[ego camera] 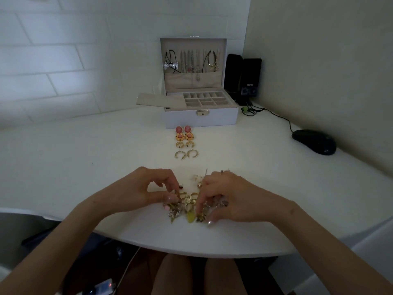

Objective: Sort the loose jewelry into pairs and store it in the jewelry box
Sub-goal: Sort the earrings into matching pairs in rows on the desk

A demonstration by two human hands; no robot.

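Observation:
A heap of loose jewelry (190,206) lies near the table's front edge, gold pieces mixed with pink and yellow-green ones. My left hand (146,188) pinches a small gold piece at the heap's left side. My right hand (229,199) has its fingers curled into the heap's right side, picking at a piece. Beyond the heap, several pairs lie in a column: pink earrings (184,129), orange-gold earrings (184,136), small gold earrings (185,144) and gold hoops (186,154). The white jewelry box (201,118) stands open at the back, necklaces hanging in its lid.
A beige tray insert (157,100) rests on the box's left side. Black speakers (244,77) stand right of the box, with a cable running to a black mouse (313,142). A white brick wall is behind and a plain wall at the right.

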